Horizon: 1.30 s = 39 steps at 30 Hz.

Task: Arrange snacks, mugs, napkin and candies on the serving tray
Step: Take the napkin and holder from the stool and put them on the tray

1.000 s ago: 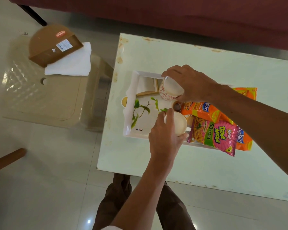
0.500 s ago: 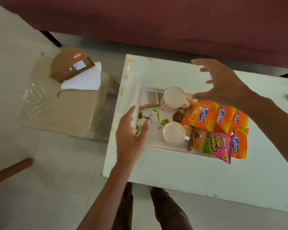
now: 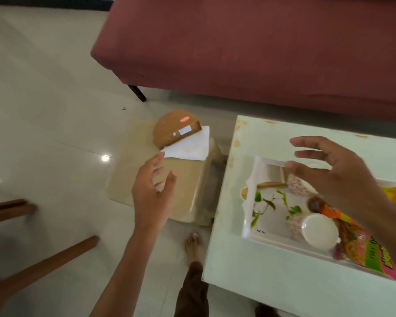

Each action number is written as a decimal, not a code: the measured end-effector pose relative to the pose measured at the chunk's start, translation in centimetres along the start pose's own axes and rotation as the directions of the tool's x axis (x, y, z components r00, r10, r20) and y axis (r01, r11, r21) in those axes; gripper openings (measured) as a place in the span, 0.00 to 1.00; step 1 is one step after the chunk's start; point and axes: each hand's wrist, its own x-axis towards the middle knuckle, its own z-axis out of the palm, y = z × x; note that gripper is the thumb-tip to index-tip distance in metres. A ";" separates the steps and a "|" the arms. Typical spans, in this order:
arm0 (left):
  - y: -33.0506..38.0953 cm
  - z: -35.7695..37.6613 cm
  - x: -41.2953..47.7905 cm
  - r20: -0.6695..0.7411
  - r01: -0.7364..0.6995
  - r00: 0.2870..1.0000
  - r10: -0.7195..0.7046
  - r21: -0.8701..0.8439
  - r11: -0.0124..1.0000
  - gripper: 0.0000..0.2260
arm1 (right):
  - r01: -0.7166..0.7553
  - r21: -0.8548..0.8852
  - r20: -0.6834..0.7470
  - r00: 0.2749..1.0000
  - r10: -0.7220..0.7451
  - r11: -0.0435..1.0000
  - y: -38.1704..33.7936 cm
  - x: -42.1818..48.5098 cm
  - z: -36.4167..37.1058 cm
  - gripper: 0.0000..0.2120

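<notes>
White napkin point(image 3: 190, 145) is lying just past the spread, empty fingers of the left hand point(image 3: 150, 193); the right hand point(image 3: 336, 175) is hovering, fingers apart, above the tray point(image 3: 249, 234), its mugs point(image 3: 319, 232) seemingly upright.

Left grip point(image 3: 151, 191) and right grip point(image 3: 334, 177) bare, forearms point(image 3: 124, 271) bare too — dark brown trousers point(image 3: 192, 291) on the leg, hem loose at the ankle, foot point(image 3: 192, 244) bare.

Mugs point(image 3: 319, 232) on tray point(image 3: 258, 237), napkins point(image 3: 189, 146) leftward
</notes>
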 end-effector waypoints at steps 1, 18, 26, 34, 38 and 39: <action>-0.2 -0.3 1.4 0.005 -0.013 1.000 0.013 0.021 1.000 0.19 | 0.003 -0.002 0.013 1.000 -0.003 1.000 -0.9 0.5 1.4 0.17; -6.6 1.6 20.6 0.055 0.110 0.991 -0.122 0.188 0.976 0.11 | -0.117 0.005 0.089 0.989 0.116 0.993 -10.6 14.4 25.6 0.29; -6.3 2.0 19.9 0.083 0.284 0.958 -0.275 -0.124 0.951 0.10 | -0.155 -0.087 0.020 0.987 0.157 0.984 -9.9 14.2 27.2 0.26; -1.7 2.1 12.5 0.067 -0.033 0.996 0.055 -0.288 0.957 0.09 | -0.221 0.248 -0.114 0.960 0.255 0.943 -12.2 11.0 23.9 0.13; -1.2 3.2 7.9 0.022 -0.332 0.941 0.338 -0.134 0.934 0.07 | -0.322 0.324 -0.101 0.923 0.371 0.890 -11.7 9.8 22.1 0.18; -1.2 3.6 6.9 0.024 -0.385 0.921 0.388 -0.094 0.918 0.06 | -0.345 0.323 -0.106 0.912 0.396 0.881 -11.4 9.4 21.6 0.16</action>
